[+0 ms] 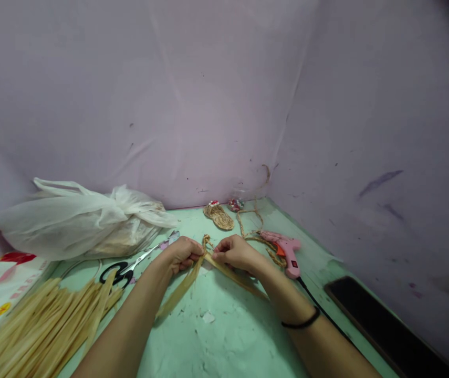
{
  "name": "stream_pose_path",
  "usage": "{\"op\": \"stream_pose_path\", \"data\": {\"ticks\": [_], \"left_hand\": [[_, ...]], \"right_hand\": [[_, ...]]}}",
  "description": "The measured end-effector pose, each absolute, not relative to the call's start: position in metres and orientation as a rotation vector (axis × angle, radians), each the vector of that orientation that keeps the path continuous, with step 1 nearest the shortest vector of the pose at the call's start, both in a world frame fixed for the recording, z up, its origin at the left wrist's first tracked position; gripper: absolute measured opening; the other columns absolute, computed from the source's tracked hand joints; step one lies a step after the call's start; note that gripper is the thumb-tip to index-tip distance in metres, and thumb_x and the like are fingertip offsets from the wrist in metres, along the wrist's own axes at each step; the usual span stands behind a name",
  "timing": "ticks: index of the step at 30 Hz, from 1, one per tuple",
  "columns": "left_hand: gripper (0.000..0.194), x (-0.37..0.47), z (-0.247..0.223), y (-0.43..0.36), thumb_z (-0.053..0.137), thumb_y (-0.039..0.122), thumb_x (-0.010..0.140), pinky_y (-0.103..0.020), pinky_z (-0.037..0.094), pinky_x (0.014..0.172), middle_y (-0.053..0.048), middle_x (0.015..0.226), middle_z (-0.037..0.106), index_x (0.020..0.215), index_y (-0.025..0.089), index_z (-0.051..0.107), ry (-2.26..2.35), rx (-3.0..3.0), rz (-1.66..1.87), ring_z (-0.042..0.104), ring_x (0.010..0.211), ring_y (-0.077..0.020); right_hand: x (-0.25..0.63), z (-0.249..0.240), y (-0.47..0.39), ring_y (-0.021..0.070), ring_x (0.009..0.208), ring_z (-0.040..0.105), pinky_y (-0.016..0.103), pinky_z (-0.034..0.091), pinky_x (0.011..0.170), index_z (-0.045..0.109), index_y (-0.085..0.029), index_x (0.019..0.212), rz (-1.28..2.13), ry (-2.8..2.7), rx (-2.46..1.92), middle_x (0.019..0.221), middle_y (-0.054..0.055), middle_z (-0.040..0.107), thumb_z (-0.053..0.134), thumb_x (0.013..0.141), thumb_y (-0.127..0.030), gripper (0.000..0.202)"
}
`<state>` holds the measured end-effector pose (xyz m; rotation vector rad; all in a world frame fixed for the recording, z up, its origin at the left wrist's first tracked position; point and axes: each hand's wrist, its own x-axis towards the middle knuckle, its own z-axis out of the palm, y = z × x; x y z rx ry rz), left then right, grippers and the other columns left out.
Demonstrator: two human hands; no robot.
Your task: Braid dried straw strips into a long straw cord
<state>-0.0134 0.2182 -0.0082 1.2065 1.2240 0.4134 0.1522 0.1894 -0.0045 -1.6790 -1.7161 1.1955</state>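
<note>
Two pale straw-like strips meet at a small twisted brown end [207, 240] near the middle of the green table [216, 346]. My left hand [187, 254] is closed on the left strip [183, 291], which hangs down toward me. Just to the right, my right hand [235, 253] pinches the right strip [234, 275], whose tail runs down to the right under my wrist. The fingertips of both hands are close together below the twisted end.
Loose strips [51, 325] and black-handled scissors [127, 270] lie left, before a white plastic bag [86, 218]. A woven sole-shaped piece [219, 216], beads [235, 204] and braided cord [261, 220] are behind. A pink glue gun [290, 252] and dark phone-like slab [382, 325] lie right.
</note>
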Motion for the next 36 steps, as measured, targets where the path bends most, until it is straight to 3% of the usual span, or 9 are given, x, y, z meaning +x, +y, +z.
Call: {"op": "stream_pose_path", "data": {"ticks": [6,11,16,19,22,25,31,36], "left_hand": [[0.02,-0.012,-0.007,0.217,0.054,0.025,0.051,-0.022,0.001,0.038,0.009,0.039,0.026,0.05,0.018,0.035,1.235,1.205,0.41,0.014,0.031,-0.0014],[0.022,-0.012,-0.006,0.216,0.056,0.026,0.051,-0.022,0.002,0.038,0.008,0.04,0.028,0.05,0.018,0.036,1.249,1.209,0.416,0.016,0.032,-0.0014],[0.023,-0.013,-0.007,0.216,0.057,0.026,0.05,-0.022,0.002,0.039,0.008,0.039,0.026,0.048,0.018,0.035,1.248,1.204,0.413,0.015,0.032,-0.0016],[0.024,-0.012,-0.007,0.216,0.058,0.028,0.05,-0.022,0.002,0.039,0.009,0.039,0.025,0.049,0.018,0.036,1.257,1.198,0.416,0.014,0.032,-0.0017],[0.023,-0.012,-0.007,0.217,0.058,0.028,0.05,-0.022,0.003,0.038,0.009,0.038,0.026,0.05,0.018,0.038,1.267,1.197,0.411,0.015,0.031,-0.0018],[0.022,-0.012,-0.006,0.216,0.057,0.027,0.051,-0.022,0.002,0.038,0.009,0.038,0.025,0.05,0.018,0.037,1.259,1.201,0.408,0.014,0.03,-0.0018],[0.02,-0.011,-0.004,0.215,0.053,0.024,0.051,-0.022,0.003,0.037,0.009,0.038,0.025,0.049,0.018,0.035,1.263,1.221,0.401,0.014,0.03,-0.0017],[0.021,-0.012,-0.006,0.216,0.052,0.021,0.052,-0.022,0.001,0.038,0.009,0.039,0.025,0.049,0.018,0.032,1.25,1.216,0.401,0.014,0.031,-0.0014]], "right_hand": [[0.163,0.015,0.189,0.0046,0.041,0.036,0.017,0.028,0.041,0.057,-0.013,0.062,1.264,-1.586,-1.56,0.045,-0.005,0.043,0.057,0.063,-0.02,0.007],[0.179,0.045,0.182,0.0052,0.048,0.044,0.018,0.039,0.051,0.052,-0.013,0.06,1.461,-1.485,-1.322,0.052,-0.004,0.048,0.059,0.062,-0.016,0.008],[0.182,0.051,0.18,0.0107,0.053,0.056,0.023,0.046,0.053,0.047,-0.015,0.073,1.613,-1.275,-1.347,0.06,0.003,0.058,0.047,0.076,-0.018,0.005],[0.181,0.047,0.182,0.009,0.043,0.051,0.026,0.048,0.048,0.043,-0.018,0.078,1.643,-1.177,-1.31,0.055,-0.002,0.051,0.042,0.082,-0.024,0.008],[0.18,0.042,0.186,0.0056,0.038,0.041,0.022,0.047,0.041,0.043,-0.019,0.077,1.561,-1.124,-1.376,0.052,-0.006,0.041,0.044,0.082,-0.024,0.008],[0.179,0.036,0.188,0.005,0.036,0.038,0.017,0.041,0.035,0.042,-0.018,0.074,1.556,-1.101,-1.381,0.05,-0.005,0.04,0.042,0.083,-0.023,0.01],[0.17,0.027,0.188,0.0106,0.045,0.053,0.022,0.046,0.044,0.04,-0.018,0.075,1.573,-1.12,-1.434,0.054,0.001,0.054,0.037,0.085,-0.023,0.012],[0.162,0.026,0.185,0.011,0.046,0.053,0.022,0.044,0.044,0.044,-0.017,0.073,1.665,-1.123,-1.318,0.056,0.001,0.054,0.038,0.083,-0.026,0.014]]}}
